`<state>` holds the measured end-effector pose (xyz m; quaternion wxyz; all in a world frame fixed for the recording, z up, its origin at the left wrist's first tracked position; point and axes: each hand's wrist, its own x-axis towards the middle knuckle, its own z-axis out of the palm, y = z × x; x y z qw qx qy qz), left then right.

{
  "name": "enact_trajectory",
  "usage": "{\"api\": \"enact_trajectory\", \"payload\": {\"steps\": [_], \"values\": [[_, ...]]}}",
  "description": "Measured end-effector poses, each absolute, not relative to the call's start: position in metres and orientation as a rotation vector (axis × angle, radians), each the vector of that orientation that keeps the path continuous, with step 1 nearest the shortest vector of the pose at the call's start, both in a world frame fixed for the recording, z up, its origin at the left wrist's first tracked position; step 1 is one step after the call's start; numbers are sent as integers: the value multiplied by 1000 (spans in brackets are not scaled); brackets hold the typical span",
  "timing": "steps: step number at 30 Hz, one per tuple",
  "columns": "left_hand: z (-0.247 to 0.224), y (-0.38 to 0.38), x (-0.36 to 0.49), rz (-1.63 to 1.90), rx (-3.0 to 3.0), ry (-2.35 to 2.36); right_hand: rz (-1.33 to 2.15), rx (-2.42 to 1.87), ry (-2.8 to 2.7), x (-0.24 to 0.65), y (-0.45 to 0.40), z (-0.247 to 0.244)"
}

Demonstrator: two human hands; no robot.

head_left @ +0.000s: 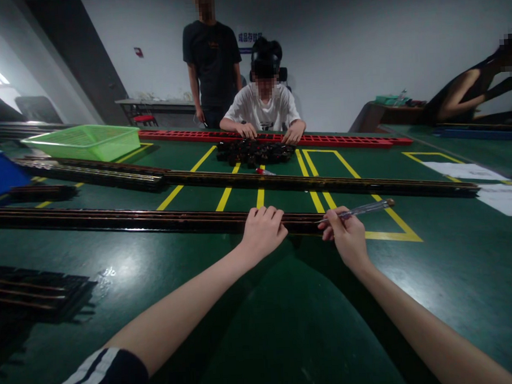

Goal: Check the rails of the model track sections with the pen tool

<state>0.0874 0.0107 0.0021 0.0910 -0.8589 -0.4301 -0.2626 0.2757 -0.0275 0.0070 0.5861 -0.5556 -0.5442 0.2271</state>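
Black rail [155,220] lies crosswise under my hands

Blue plastic shows at the far left, a bin [3,173], with a green basket [88,145] beside it. Nearer me, the rail enters at the left edge and rests on the green table [160,332]. Its long axis runs left to right, its right part slightly closer to me, with copper-coloured strips along its length. Behind it a person [213,63] stands in a dark shirt whose small orange chest print is too blurred to read. Next on the wall, a sign [250,37] reads 成品存放, its last character unclear. My left hand [264,231] lies over the rail, fingers bent and close together; I can't tell whether they grip it. To its right, my right hand [346,233] pinches a slim clear-handled tool [369,207], its tip pointing left to the rail, its butt rightward and slightly up. White sheets [504,198] lie farthest right, their print illegible.
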Motion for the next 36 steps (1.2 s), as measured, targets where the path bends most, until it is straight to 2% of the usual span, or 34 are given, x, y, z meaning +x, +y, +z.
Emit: {"api": "enact_trajectory", "payload": {"steps": [36], "values": [[4, 6, 91, -710, -2524, -1227, 591, -1267, -1344, 274, -26, 7]]}}
